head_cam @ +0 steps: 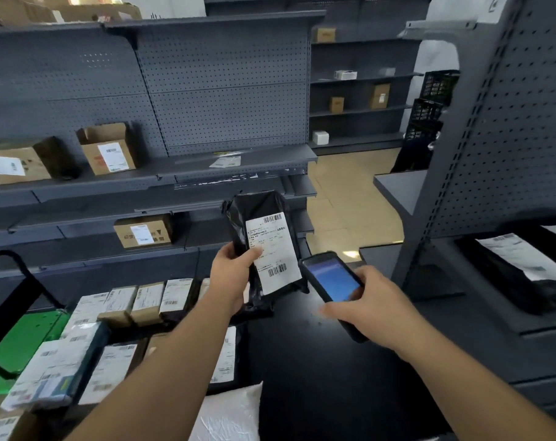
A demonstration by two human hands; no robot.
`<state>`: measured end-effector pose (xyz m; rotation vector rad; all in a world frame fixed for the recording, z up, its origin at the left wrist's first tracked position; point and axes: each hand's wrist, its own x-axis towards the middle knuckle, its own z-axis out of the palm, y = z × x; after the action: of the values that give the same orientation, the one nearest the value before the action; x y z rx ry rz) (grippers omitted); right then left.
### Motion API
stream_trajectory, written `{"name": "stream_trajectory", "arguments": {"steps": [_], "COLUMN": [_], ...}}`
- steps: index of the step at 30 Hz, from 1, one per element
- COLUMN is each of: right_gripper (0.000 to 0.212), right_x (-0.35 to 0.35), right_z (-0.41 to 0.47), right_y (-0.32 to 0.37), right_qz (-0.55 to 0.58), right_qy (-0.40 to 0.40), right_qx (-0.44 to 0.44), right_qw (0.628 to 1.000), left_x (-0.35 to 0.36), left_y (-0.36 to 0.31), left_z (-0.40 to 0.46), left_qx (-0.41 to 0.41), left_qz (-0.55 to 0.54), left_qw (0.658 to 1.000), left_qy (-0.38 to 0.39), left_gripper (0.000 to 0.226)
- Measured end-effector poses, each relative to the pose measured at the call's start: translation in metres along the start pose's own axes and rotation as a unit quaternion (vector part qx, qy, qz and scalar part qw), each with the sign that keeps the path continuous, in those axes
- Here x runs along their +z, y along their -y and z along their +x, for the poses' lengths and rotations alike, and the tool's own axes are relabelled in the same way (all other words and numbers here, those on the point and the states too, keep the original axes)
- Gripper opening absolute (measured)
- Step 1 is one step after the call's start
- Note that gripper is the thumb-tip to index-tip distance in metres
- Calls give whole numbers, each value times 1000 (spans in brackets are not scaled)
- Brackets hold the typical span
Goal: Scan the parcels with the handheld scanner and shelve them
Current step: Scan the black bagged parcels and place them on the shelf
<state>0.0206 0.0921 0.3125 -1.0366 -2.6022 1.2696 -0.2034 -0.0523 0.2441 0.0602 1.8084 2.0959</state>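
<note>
Grey pegboard shelving (225, 90) is seen along the left, where a cardboard box (109, 151) is stood on a middle shelf. Below, many labelled parcels (117, 316) are packed together on a cart with a green base (25, 335). A black bagged parcel (264, 243) is held upright in front of the shelves, gripped by the left hand (230, 275) with the thumb pressed on its white label (272, 253). Just beside it, the handheld scanner (332, 281), screen lit blue, is clasped by the curled fingers of the right hand (370, 308).
</note>
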Motion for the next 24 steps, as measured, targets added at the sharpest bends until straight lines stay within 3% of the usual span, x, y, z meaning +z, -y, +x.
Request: {"name": "stream_trajectory", "arguments": {"steps": [11,19,24], "right_gripper": [96,94,82], "right_x": [-68,-148,-208], "right_z": [-39,-96,-147], "right_y": [-66,-148,-215], "right_qz": [73,132,161], "right_qy": [-183,-297,-354], "right_qx": [81,124,155], "right_qw": [977,938,908], "left_x": [127,259,357], "left_y": [17,26,51], "left_z": [-31,-112,-182], "left_qx": [-44,-68,-85], "left_qz": [28,33,36], "left_qw": [984,958,934], "left_qy": [172,277,346], "left_gripper": [21,25,37]}}
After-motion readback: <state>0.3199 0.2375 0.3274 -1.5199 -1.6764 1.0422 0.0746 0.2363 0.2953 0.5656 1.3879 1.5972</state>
